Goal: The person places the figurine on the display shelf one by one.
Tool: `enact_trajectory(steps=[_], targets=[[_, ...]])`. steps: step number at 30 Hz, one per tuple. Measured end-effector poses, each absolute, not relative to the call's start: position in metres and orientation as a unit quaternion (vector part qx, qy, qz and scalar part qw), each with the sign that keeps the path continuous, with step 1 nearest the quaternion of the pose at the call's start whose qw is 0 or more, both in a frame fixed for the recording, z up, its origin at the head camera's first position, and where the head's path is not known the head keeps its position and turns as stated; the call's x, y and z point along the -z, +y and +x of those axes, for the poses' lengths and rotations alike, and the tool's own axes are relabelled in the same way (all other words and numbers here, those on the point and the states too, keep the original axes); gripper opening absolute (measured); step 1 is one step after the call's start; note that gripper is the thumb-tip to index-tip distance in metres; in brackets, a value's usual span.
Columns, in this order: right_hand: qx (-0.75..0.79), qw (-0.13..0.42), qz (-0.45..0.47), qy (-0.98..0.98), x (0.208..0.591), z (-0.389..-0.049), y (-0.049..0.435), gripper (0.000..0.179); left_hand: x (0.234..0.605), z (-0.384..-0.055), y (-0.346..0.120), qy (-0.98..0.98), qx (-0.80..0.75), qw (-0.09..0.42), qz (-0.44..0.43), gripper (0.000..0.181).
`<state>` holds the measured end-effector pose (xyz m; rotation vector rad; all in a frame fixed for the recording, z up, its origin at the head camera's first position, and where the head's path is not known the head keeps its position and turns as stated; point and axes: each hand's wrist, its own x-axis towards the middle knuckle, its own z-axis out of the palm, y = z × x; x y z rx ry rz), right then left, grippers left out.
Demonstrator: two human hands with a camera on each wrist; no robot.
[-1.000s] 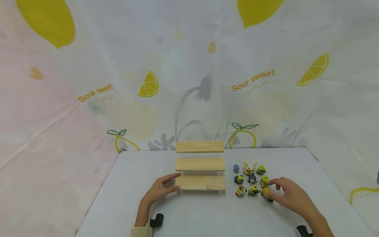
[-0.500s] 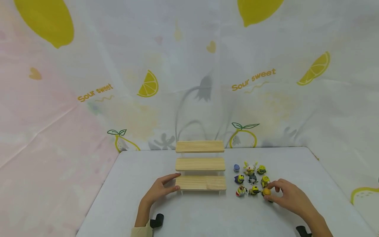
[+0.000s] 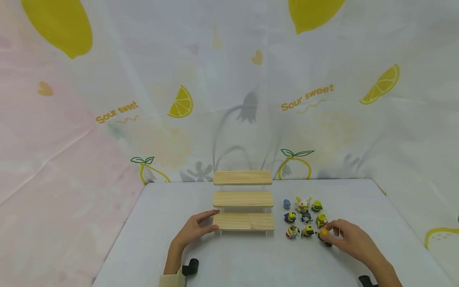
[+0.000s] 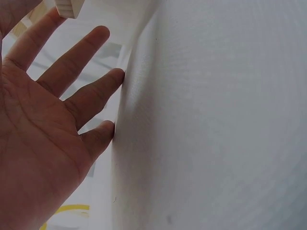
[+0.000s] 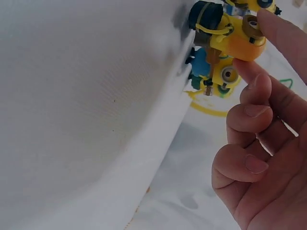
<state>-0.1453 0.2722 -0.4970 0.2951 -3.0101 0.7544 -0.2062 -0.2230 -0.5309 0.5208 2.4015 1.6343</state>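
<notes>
- Orange-topped figurine (image 3: 324,232), head view: front right corner of a cluster of three rows of three on the white surface (image 3: 233,259), pinched between the thumb and index finger of the right hand (image 3: 353,239)
- Front row, head view: a yellow-and-dark figurine (image 3: 307,230) near it on the left, then a red-and-white figurine (image 3: 292,232); in the middle row, a grey-and-black figurine (image 3: 306,217) at the centre
- Left hand (image 3: 191,231), head view: thumb and index finger extended at the left end of the lowest shelf (image 3: 244,221) of a three-step wooden stand, left of the cluster; a lemon-printed backdrop (image 3: 229,59) behind
- Left wrist view: palm visible, fingers straight and spread, one fingertip at a wooden corner (image 4: 71,8), others by the white cloth
- Right wrist view: orange-topped figurine, goggled and dark at its base, between two fingertips, the remaining fingers curled toward the palm; another goggled figurine (image 5: 221,74) just beside it; whether the pinched one touches the surface cannot be told
</notes>
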Motion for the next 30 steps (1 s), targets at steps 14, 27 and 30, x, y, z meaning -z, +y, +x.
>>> enact_trajectory(steps=[14, 27, 30], targets=[[-0.265, 0.088, 0.132, -0.951, 0.471, -0.149, 0.26, 0.025, 0.535, -0.209, -0.228, 0.817, -0.54, 0.092, 0.178, 0.054], [-0.345, 0.08, 0.218, -0.91, 0.456, -0.172, 0.209, 0.021, 0.537, -0.209, -0.228, 0.815, -0.539, 0.086, 0.196, 0.057], [-0.363, 0.063, 0.236, -0.899, 0.455, -0.176, 0.194, 0.02, 0.534, -0.208, -0.226, 0.812, -0.544, 0.082, 0.197, 0.055]])
